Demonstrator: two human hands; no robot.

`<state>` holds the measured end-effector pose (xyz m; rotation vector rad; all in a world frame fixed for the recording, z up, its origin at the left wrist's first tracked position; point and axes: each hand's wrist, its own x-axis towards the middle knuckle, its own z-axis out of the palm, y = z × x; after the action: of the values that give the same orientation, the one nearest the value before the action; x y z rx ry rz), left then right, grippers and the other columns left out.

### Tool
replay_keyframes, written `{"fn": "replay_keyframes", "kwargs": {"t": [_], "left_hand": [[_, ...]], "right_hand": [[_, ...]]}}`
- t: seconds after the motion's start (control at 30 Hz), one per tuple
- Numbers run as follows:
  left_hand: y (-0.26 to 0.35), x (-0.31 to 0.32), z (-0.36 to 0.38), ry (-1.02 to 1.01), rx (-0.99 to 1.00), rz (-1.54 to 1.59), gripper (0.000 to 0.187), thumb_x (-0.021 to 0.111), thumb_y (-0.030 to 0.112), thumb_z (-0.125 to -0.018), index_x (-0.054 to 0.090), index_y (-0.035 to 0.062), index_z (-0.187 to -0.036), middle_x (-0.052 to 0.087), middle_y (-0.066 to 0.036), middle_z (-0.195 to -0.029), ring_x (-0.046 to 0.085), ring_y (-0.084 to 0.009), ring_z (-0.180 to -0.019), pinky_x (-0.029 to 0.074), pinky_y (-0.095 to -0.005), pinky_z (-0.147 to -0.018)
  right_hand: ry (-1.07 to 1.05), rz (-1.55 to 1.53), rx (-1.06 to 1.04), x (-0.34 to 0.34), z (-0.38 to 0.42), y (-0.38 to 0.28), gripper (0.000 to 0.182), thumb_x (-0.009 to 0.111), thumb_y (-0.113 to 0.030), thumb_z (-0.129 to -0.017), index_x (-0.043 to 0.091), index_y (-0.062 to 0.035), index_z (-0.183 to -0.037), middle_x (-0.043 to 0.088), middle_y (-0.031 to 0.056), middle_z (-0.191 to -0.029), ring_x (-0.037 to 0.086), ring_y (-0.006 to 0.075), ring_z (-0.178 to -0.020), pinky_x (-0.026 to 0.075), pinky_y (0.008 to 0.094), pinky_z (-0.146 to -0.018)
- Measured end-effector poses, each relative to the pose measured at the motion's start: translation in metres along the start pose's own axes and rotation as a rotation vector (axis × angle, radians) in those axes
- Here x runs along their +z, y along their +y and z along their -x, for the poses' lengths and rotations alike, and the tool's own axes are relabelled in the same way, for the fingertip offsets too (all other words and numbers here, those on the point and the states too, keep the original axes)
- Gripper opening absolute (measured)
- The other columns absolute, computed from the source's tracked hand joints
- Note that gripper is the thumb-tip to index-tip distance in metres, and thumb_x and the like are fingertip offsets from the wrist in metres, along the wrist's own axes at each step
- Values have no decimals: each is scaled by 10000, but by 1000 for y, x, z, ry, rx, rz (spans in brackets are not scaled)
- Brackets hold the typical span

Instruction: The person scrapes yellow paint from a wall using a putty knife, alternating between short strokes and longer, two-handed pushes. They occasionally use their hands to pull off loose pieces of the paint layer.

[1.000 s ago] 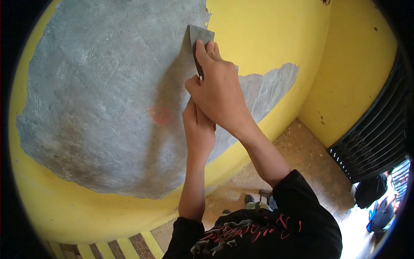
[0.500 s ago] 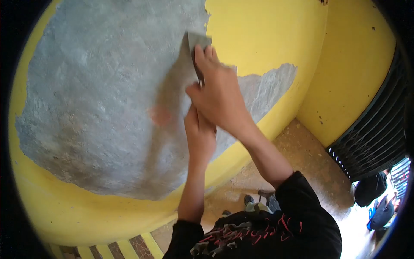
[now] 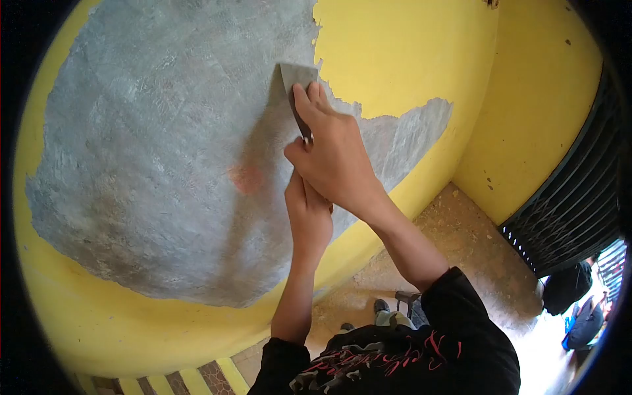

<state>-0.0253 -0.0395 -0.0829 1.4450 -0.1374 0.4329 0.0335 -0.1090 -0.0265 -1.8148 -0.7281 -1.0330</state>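
A putty knife (image 3: 297, 77) with a broad metal blade lies against the wall (image 3: 145, 151), its edge close to the ragged border between bare grey plaster and yellow paint (image 3: 395, 52). My right hand (image 3: 334, 148) is closed around it, with fingers pressed along the blade and the thumb at its side. Just below, my left hand (image 3: 308, 214) is wrapped around the lower end of the handle, which is mostly hidden by the two hands. A reddish spot (image 3: 245, 178) shows on the plaster left of the hands.
A dark folding metal gate (image 3: 566, 178) stands at the right, beside the yellow corner. Below are a brown floor (image 3: 454, 243), my shoe (image 3: 381, 307) and a dark stool (image 3: 409, 301). Dark bags (image 3: 567, 289) sit near the bright doorway. Striped edging (image 3: 191, 380) runs at lower left.
Both hands and the putty knife have moved slightly down along the plaster. A little more of the ragged paint edge shows beside the blade. The grip looks the same.
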Motion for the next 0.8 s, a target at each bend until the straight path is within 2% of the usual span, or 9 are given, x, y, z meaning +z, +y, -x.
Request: {"fn": "replay_keyframes", "kwargs": {"t": [0.07,0.27,0.33,0.37,0.43,0.57,0.63,0.73,0.8], "left_hand": [[9,-5,-8,-45,-32,-11,358,389,261,-1013,485,-11,-1225,479,25,-698,379,-20,-522,285,-205,-444],[4,-1,-12,5,15,19,336,377,275,-1017,518,-8,-1128,463,38,-654,369,-16,-506,278,-213,-434],[3,-5,-9,-35,-16,-10,334,375,278,-1017,523,-8,-1106,459,40,-644,366,-15,-502,276,-216,-432],[2,-5,-8,-35,1,-12,337,374,279,-1017,521,-9,-1112,460,39,-646,366,-14,-504,275,-217,-432],[2,-3,-7,-37,32,-15,340,373,280,-1018,520,-10,-1117,461,37,-649,366,-13,-505,275,-217,-432],[13,-6,-13,-28,-40,42,334,370,275,-1017,520,-10,-1105,460,39,-644,366,-13,-502,271,-215,-429],[14,-4,-14,-69,-58,79,333,371,280,-1016,522,-9,-1082,456,39,-633,364,-15,-496,270,-216,-427],[10,1,-15,60,23,18,331,379,297,-1013,519,-3,-1021,445,43,-602,357,-17,-480,265,-217,-417],[15,-5,-25,-30,8,7,336,382,309,-1011,516,3,-967,437,43,-581,350,-16,-469,258,-218,-408]], "right_hand": [[-61,-48,85,-4,0,-5,591,592,-20,-656,485,121,-1220,473,410,-1173,531,448,-1095,498,403,-847],[29,14,-64,3,1,2,580,577,-14,-662,485,121,-1219,459,410,-1191,513,455,-1106,495,399,-858],[-82,-114,143,-10,-14,-10,569,567,-9,-664,489,122,-1213,467,409,-1182,514,464,-1102,494,406,-853],[-85,-113,143,-5,-7,-7,569,567,-9,-664,489,122,-1213,467,409,-1182,514,464,-1102,494,406,-853],[64,2,-66,4,4,-3,564,563,-3,-663,494,120,-1209,482,407,-1159,517,478,-1091,491,420,-843],[-4,-67,79,1,-7,-4,560,563,-2,-662,491,134,-1201,496,404,-1134,516,490,-1083,489,431,-834],[82,52,-31,10,-8,0,558,571,0,-658,484,155,-1187,492,403,-1141,531,485,-1062,489,434,-832],[109,93,-104,9,-2,0,558,580,-8,-657,480,166,-1178,485,404,-1159,528,486,-1064,487,432,-851],[37,10,9,2,-21,-4,559,574,11,-664,455,172,-1186,471,404,-1157,510,495,-1058,475,456,-856]]}}
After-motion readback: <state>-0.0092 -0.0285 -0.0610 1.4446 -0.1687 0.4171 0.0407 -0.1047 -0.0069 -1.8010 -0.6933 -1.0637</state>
